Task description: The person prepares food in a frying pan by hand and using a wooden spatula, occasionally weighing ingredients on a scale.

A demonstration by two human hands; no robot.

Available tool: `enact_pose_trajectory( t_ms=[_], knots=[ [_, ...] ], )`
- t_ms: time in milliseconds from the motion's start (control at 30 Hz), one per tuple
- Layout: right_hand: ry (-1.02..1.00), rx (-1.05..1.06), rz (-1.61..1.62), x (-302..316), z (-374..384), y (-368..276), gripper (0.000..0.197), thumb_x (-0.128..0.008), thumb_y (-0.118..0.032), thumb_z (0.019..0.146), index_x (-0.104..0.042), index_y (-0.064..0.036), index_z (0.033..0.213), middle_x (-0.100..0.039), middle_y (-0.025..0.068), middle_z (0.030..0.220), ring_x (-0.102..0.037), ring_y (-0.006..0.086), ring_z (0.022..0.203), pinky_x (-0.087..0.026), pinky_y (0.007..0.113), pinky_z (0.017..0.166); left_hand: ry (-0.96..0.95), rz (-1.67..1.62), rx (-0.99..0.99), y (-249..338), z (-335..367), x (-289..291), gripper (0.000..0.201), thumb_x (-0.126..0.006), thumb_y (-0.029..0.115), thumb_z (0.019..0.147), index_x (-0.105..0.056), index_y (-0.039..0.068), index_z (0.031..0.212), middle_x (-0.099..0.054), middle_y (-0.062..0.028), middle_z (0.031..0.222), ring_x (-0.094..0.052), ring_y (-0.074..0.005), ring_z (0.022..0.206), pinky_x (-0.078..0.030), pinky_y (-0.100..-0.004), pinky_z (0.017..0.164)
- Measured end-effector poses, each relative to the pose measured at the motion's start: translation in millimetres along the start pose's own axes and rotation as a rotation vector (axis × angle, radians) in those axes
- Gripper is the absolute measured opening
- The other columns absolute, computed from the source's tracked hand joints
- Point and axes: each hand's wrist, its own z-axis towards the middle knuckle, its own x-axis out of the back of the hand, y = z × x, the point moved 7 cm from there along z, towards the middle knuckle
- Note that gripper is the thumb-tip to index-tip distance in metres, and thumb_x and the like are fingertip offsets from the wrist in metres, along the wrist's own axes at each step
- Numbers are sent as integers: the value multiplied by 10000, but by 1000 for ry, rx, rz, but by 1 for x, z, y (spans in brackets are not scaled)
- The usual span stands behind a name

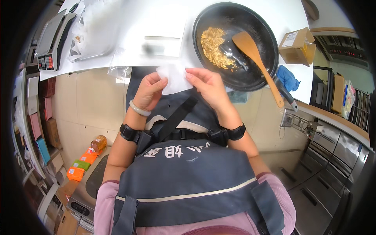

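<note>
In front of my apron, at the table's near edge, a thin white paper-like piece [173, 81] is stretched between both hands. My left hand [150, 92] pinches its left side between thumb and fingers, below a pale bangle. The right-hand edge is pinched in my right hand [207, 84]. Whether the piece is a flat sheet or a small pouch, I cannot tell. Just beyond my right hand stands a black wok [250, 30] with crumbly golden-brown food [213, 46] on its left side. A wooden spatula [253, 51] rests in it, its handle over the rim.
The white table [164, 21] carries a digital scale [49, 41] at far left and a tray with white, thin material [98, 29]. Clear plastic [119, 64] overhangs the near edge. Right of the wok are an open cardboard box [298, 46] and a crumpled blue item [288, 78].
</note>
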Motion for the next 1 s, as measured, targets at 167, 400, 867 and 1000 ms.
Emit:
enact_pose_trajectory(
  t_ms=[167, 400, 867, 1000],
  knots=[
    [52, 53, 254, 1, 0, 1, 249, -651, -131, 842, -634, 51, 1011, -654, 43, 859, -576, 68, 734, -457, 189, 653, 5, 85, -8, 1, 5, 13, 185, -641, 92, 838, -624, -4, 995, -656, -63, 955, -593, -115, 878, -453, -259, 817],
    [-12, 136, -116, -3, 12, 3, 181, -696, -148, 804, -672, 25, 848, -618, -3, 655, -521, 39, 593, -403, 187, 538, 175, 440, -152, 19, 3, 30, 87, -647, 96, 838, -639, 19, 879, -632, 7, 814, -545, -52, 736, -433, -191, 680],
    [-31, 78, -371, -15, 18, 21, 231, -681, -141, 822, -597, -9, 652, -554, -20, 583, -470, 36, 514, -354, 170, 490, 229, 639, -347, 8, 3, 24, 469, -695, 190, 799, -438, 43, 1162, -496, -96, 1103, -533, -160, 960, -463, -290, 806],
    [10, 128, -272, -8, 19, 24, 205, -728, -139, 784, -622, 2, 679, -538, -37, 573, -446, 14, 521, -346, 164, 485, 163, 1000, -329, 18, 5, 5, 322, -695, 277, 800, -543, 34, 947, -558, -71, 975, -545, -126, 845, -460, -263, 692]
  ],
)
